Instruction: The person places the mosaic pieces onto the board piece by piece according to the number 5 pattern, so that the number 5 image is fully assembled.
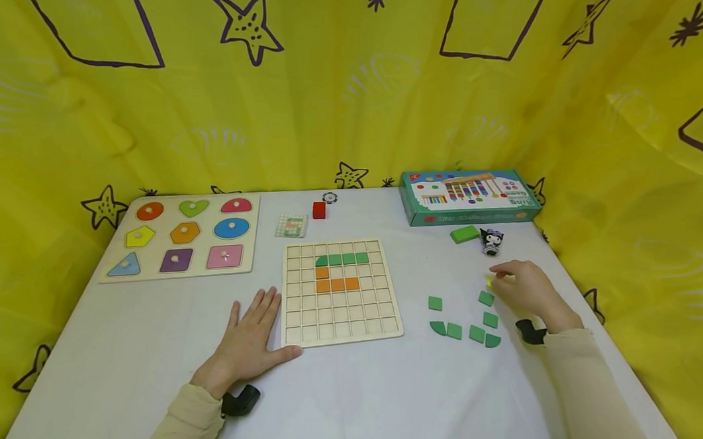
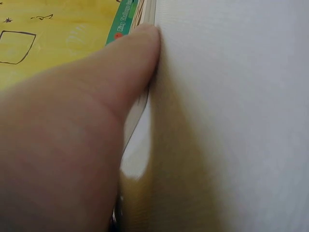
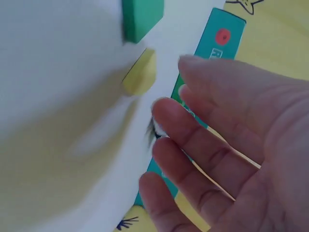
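Note:
My left hand (image 1: 245,344) lies flat on the white table, fingers spread, beside a wooden grid board (image 1: 342,323). Its thumb (image 2: 133,53) reaches the board's lower left corner. Set in the grid are a row of green pieces (image 1: 344,259) with a rounded one at its left end, and several orange squares (image 1: 338,284) below. Over the table's right side, my right hand (image 1: 528,293) hovers with loosely bent fingers and nothing between them. Just off its fingertips is a small yellow piece (image 3: 140,75). Several loose green pieces (image 1: 454,331), squares and quarter-rounds, lie left of that hand.
A small pattern card (image 1: 292,226) and a red block (image 1: 319,210) lie behind the board. At left is a shape puzzle (image 1: 210,253). A boxed game (image 1: 469,197), a green block (image 1: 464,234) and a small figurine (image 1: 492,241) stand at back right. A yellow curtain surrounds the table.

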Tool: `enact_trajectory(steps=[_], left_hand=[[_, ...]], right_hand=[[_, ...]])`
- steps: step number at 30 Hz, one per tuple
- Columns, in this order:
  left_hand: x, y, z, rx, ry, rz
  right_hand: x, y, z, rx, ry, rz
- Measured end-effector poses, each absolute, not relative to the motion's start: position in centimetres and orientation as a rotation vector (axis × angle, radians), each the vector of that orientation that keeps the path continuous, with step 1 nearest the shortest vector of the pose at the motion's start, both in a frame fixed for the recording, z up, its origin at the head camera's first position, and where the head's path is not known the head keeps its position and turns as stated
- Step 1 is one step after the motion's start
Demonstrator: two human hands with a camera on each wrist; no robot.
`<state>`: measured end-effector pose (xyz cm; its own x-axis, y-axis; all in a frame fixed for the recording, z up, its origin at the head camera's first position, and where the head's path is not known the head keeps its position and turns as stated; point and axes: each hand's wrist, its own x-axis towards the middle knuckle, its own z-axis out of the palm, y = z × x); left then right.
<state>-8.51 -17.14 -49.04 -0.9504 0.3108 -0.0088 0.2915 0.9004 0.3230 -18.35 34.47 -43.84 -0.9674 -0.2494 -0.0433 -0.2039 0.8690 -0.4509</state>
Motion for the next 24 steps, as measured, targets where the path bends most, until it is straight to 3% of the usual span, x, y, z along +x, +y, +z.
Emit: enact_trajectory(steps=[14,24], left_hand=[[-8.8,-17.2,-49.1,0.480,3.003,0.491],[-8.7,-17.1,-49.3,0.467,2.993,0.488]], right_hand=[[-18.7,34.5,-45.6,-0.350,2.946,-0.661],[-18.5,26.6,-43.8,-0.515,2.842,-0.761]])
